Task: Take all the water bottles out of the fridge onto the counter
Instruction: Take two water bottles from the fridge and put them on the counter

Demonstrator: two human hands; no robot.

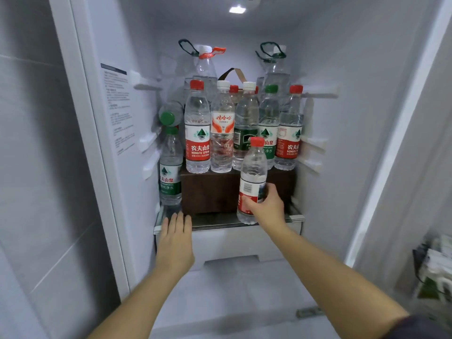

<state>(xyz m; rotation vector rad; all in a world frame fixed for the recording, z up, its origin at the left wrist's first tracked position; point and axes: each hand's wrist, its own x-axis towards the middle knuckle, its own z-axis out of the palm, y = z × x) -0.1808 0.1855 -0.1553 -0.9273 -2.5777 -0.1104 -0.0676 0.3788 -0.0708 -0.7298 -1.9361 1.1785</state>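
While the fridge point(342, 69) is this crowded, a snagged elbow or hasty pull could, I judge, topple the row of ribbed clear-plastic bottles point(197, 133) standing on the dark boxy block point(210, 189). The right hand point(266, 204) wraps the glossy red label of a red-capped bottle point(253, 172) at the front edge of the shelf point(296, 218). The left hand point(175, 238), fingers straight and together, hovers just below a slim green-capped bottle point(170, 172) by the left wall.

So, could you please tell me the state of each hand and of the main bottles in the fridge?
Right hand: grips the red-capped clear plastic bottle.
That bottle: capped, roughly upright.
Left hand: open, fingers straight, holding nothing.
Green-labelled clear bottle beside the dark brown box: upright, capped.
Green-capped bottle above it: lying on its side.
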